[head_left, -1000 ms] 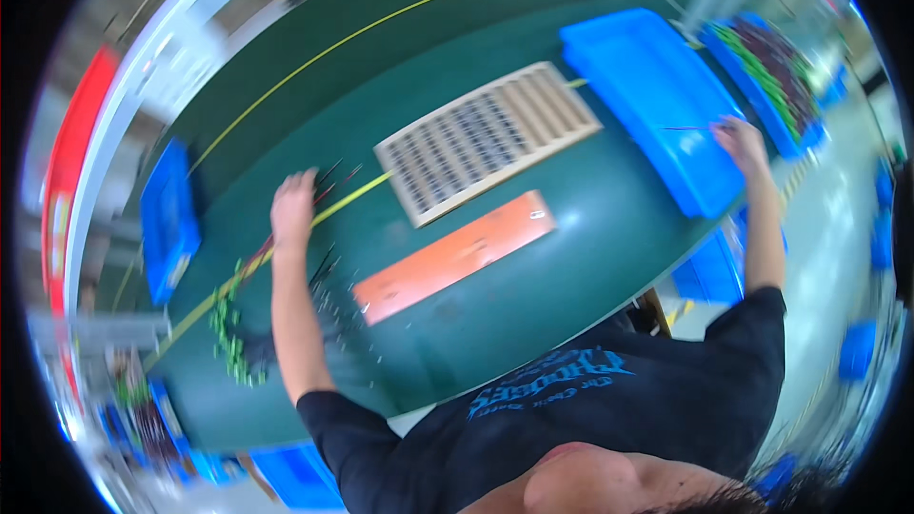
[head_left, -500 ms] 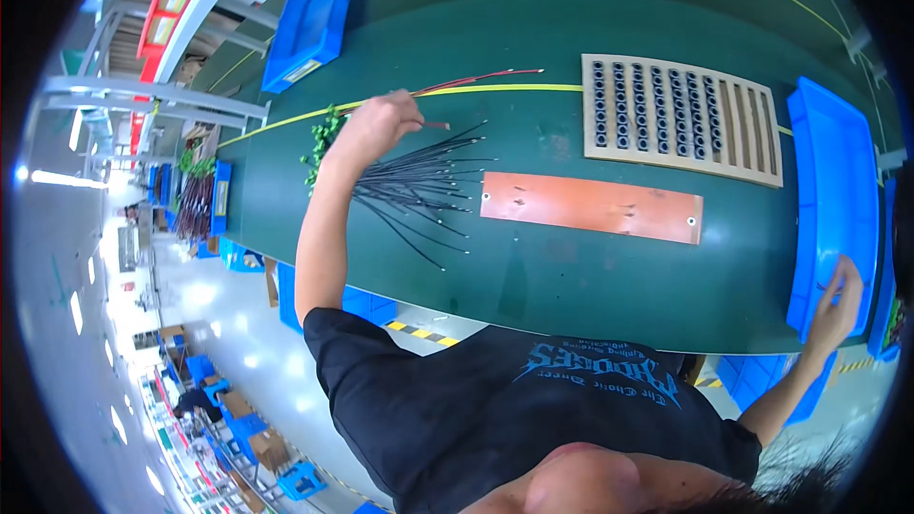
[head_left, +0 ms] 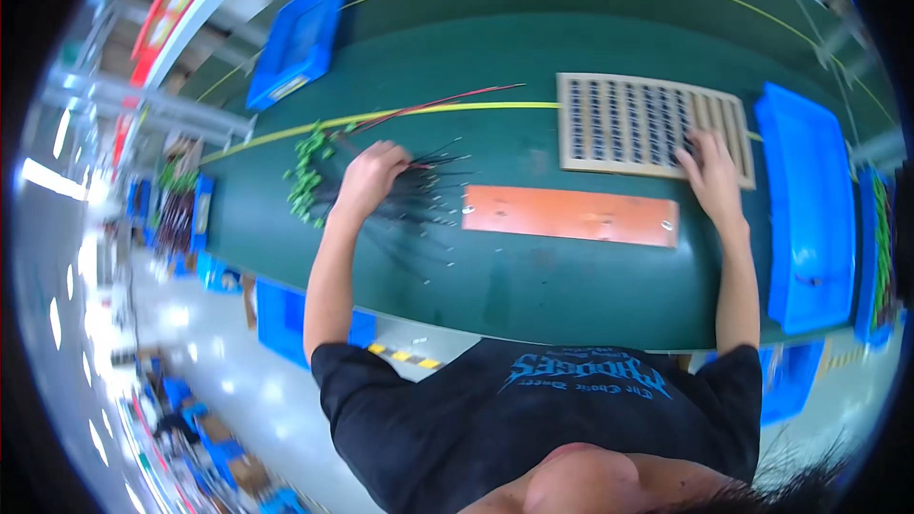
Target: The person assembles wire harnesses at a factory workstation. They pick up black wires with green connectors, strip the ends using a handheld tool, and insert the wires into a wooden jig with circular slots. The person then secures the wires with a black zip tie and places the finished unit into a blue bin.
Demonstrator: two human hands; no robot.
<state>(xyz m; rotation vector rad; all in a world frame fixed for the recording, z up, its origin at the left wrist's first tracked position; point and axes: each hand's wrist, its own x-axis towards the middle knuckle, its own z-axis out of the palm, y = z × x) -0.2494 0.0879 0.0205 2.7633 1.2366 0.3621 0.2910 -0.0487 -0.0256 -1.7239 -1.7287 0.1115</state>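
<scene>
My left hand (head_left: 373, 176) is closed, its fingers pinching a thin red wire (head_left: 419, 166) of which only a short end shows. Beneath and beside it fans a bundle of black wires (head_left: 424, 205) with pale tips, blurred here. Green connectors (head_left: 307, 176) sit in a heap at the bundle's left end. Over the right part of a pale slotted rack (head_left: 657, 168) reaches my right hand (head_left: 709, 171), thumb and fingers apart and nothing visible between them. Rows of small dark round parts (head_left: 614, 124) fill the rack's left and middle slots.
A flat orange-brown strip (head_left: 571, 216) lies in front of the rack. Blue bins stand at right (head_left: 809, 219) and far left (head_left: 300, 43); a small dark thing lies in the right one. Loose red wires (head_left: 447, 99) lie beside the yellow line (head_left: 514, 106).
My right hand has gone from the right blue bin to the rack. My left hand has come lower, over the black wires, with the red wire. The whole view has shifted a little.
</scene>
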